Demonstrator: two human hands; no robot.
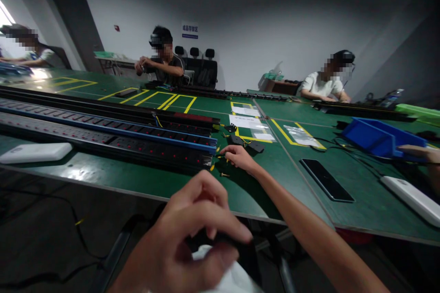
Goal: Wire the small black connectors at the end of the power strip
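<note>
My left hand is raised close to the camera, above the table's front edge. Its fingers are curled with thumb and forefinger apart, and nothing shows between them. Farther off, my right hand reaches over the green table to the right ends of long black strips with red dots. The fingers of that hand are pinched by yellow wire ends; what they hold is too small to name. A small screw-like piece lies just below. Beyond the hand are black end pieces.
A phone, a white power bank and a blue bin stand right, where another person's hand touches the bin. Another white power bank lies left. Papers lie beyond the strips. Several people sit around the table.
</note>
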